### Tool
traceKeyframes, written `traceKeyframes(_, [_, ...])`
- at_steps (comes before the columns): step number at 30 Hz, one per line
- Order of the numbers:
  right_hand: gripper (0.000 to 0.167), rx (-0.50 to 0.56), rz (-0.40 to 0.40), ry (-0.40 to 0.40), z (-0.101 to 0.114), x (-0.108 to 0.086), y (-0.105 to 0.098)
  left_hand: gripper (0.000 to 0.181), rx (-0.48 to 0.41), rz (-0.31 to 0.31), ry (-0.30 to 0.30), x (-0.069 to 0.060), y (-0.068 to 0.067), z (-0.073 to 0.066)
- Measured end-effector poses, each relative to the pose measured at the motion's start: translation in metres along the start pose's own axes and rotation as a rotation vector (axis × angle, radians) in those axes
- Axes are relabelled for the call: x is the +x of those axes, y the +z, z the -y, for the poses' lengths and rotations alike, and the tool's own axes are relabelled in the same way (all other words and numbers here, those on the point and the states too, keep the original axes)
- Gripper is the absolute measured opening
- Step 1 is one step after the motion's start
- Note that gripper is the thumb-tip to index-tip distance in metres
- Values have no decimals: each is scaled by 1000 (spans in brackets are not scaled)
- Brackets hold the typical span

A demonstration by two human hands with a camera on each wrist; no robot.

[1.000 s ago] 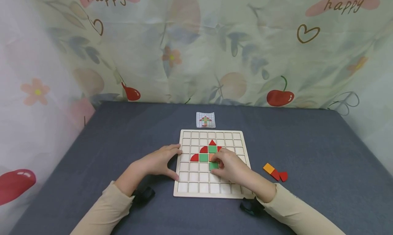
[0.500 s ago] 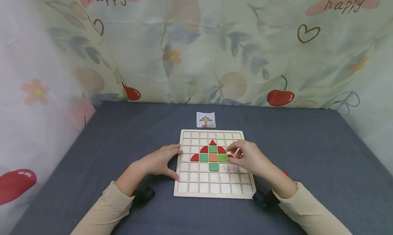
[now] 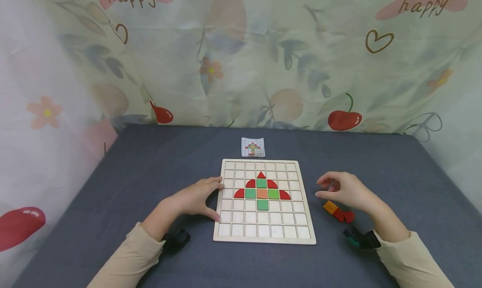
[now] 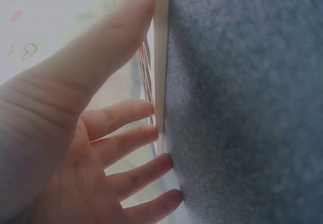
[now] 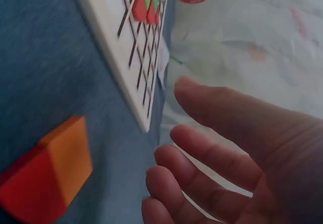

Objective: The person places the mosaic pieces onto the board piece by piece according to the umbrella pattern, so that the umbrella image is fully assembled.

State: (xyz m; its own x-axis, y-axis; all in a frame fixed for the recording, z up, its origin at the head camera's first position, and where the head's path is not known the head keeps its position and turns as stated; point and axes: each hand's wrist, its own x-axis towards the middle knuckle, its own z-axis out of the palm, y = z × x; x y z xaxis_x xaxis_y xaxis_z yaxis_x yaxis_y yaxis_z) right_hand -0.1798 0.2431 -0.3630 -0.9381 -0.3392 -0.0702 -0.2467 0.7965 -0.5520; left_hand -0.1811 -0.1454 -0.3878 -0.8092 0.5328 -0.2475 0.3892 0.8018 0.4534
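Note:
My left hand (image 3: pixel 193 197) touches the left edge of the wooden grid board (image 3: pixel 244 239) with thumb and fingertips, its fingers spread. On the board lie a red triangle (image 3: pixel 260 175), several red quarter-round pieces (image 3: pixel 285 195), green squares (image 3: pixel 262 205) and a salmon square (image 3: pixel 261 194). Off the board to the right, my right hand (image 3: pixel 348 189) hovers with loosely bent fingers and nothing between them. Just below it on the table are an orange square piece (image 3: pixel 330 207) and two red pieces (image 3: pixel 349 217). In the right wrist view, the orange piece (image 5: pixel 73 158) touches a red one (image 5: pixel 33 186).
A small pattern card (image 3: pixel 253 147) lies behind the board's far edge. The dark grey cloth (image 3: pixel 162 154) covers the table, and a printed curtain (image 3: pixel 241 70) hangs at its back. Black wrist devices (image 3: pixel 363 239) sit under both wrists.
My right hand has moved from the middle of the board rightward to above the loose pieces. The light green square and right-hand red quarter-rounds now show uncovered. My left hand has stayed put.

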Motion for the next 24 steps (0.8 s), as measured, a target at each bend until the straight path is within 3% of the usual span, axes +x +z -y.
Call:
traceKeyframes(10, [35, 16, 105, -55, -29, -12, 3, 90, 7, -2, -1, 0, 1, 1])
traceKeyframes(17, [38, 3, 135, -16, -35, -15, 7, 90, -1, -4, -1, 1, 2, 2])
traceKeyframes(24, [36, 4, 145, -39, -34, -17, 9, 90, -2, -2, 11, 0, 1, 2])
